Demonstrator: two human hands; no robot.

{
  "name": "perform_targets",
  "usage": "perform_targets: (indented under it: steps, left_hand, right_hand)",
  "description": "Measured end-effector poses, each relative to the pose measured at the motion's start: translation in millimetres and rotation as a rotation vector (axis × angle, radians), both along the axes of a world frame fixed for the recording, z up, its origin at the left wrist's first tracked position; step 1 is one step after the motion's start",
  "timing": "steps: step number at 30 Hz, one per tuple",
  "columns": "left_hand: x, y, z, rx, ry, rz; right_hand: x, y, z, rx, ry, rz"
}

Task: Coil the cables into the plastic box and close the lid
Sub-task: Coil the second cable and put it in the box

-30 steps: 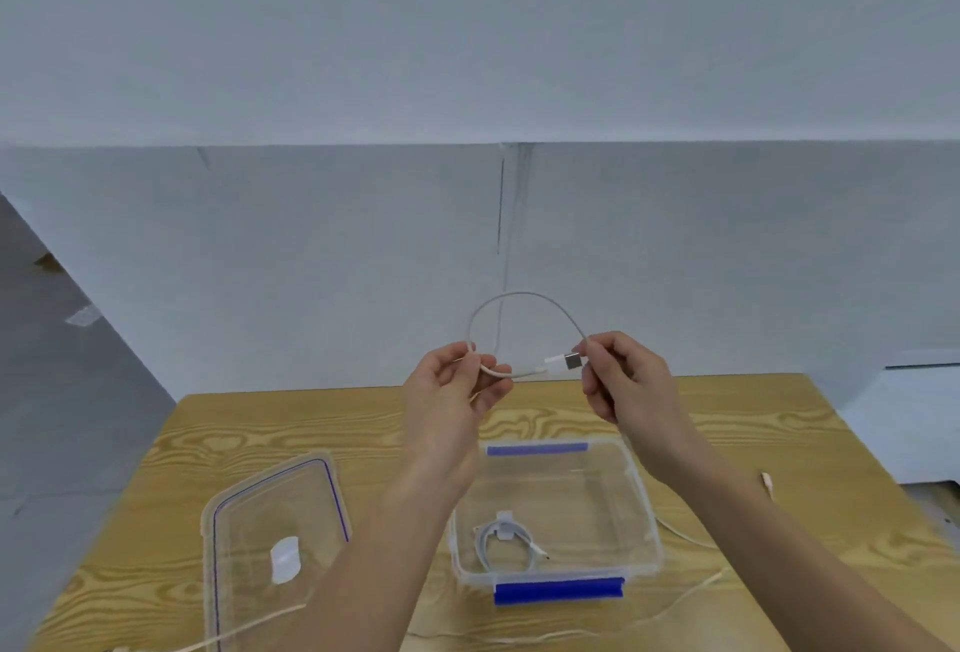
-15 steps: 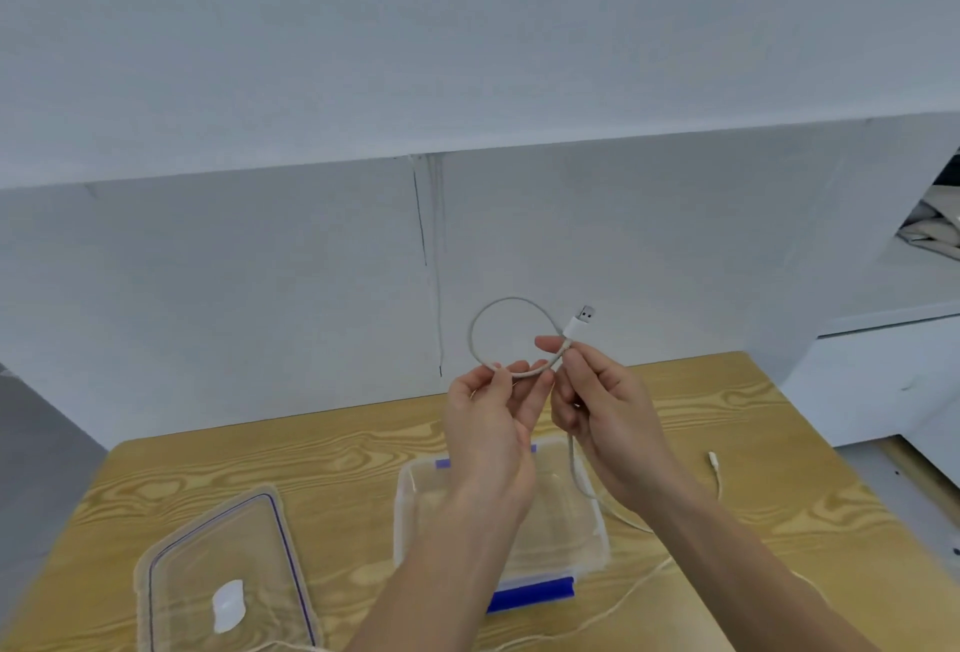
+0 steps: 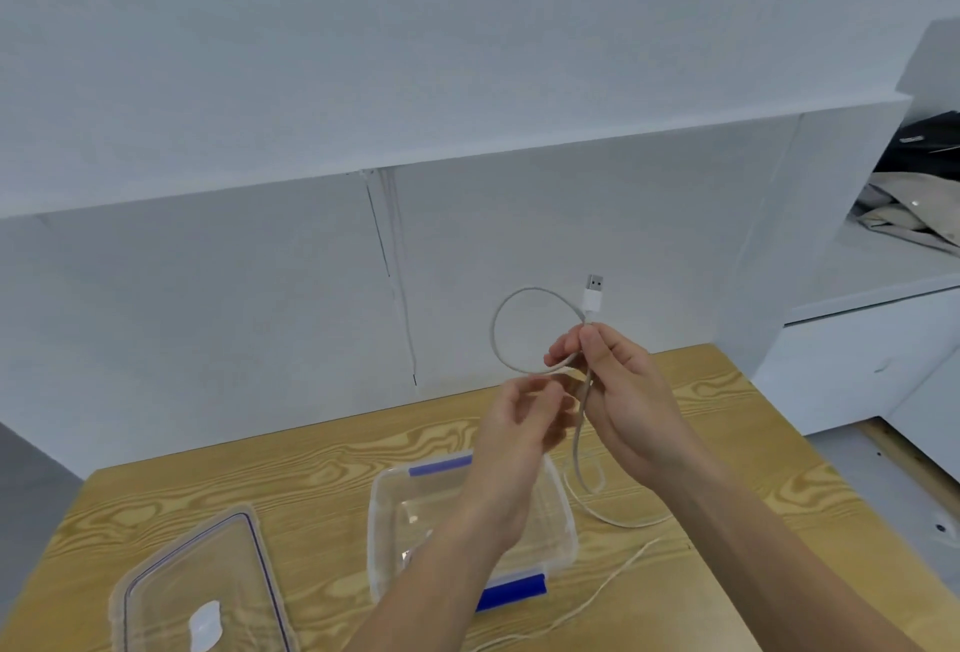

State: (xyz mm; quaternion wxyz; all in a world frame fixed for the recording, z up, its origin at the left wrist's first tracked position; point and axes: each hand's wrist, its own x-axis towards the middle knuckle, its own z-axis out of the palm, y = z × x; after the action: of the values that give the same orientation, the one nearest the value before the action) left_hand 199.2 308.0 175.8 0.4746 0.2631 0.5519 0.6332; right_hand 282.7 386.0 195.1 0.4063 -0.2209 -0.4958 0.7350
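Grey cable point(image 3: 497, 334) forms one round loop at frame centre, pinched in the right hand point(image 3: 623, 402) grip. The left hand point(image 3: 519, 423) is blurred, so I cannot tell its grip. A clear plastic box point(image 3: 378, 521) sits below on the wood-grain bench point(image 3: 311, 480), its contents mostly hidden. The lid point(image 3: 171, 578) lies lower left.

A pale blue-grey wall point(image 3: 208, 339) is seen behind the surface point(image 3: 322, 475), which is made of light wood with a bold grain. The upper part of the wall is set forward, so that an overhang point(image 3: 467, 152) is formed across the view. Below it, a thin dark crack point(image 3: 387, 267) is traced down the wall. Grey floor point(image 3: 31, 485) is shown at the left. At the right a white cabinet point(image 3: 857, 365) is placed, and on the open shelf point(image 3: 883, 272) above it beige fabric point(image 3: 904, 204) and dark fabric point(image 3: 930, 137) are piled. The room is lit softly and evenly.
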Motion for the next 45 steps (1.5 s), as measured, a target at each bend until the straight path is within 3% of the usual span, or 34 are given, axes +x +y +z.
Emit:
perform_targets:
  steps: [3,6,19,25,29,37,45]
  left_hand:
    - [9,-3,-17,-0.058,0.191,-0.354]
    - [16,-6,-30,-0.119,0.304,-0.487]
    - [-28,-16,-47,-0.047,0.083,-0.306]
    - [-33,-2,-13,0.017,-0.337,-0.094]
    - [-14,2,15,0.128,-0.377,-0.039]
    - [28,4,27,0.154,0.119,0.19]
    - [42,7,16,0.128,0.687,0.446]
  right_hand:
    - [13,7,7,-0.065,0.124,0.01]
    - [28,15,14,-0.083,0.175,-0.002]
    - [93,45,16,-0.148,0.159,0.001]
    - [91,42,0,-0.082,0.017,0.064]
    - [80,35,-10,-0.056,-0.007,0.037]
    - [55,7,-22,0.049,-0.015,-0.011]
    - [27,-27,-23,-0.02,0.017,-0.005]
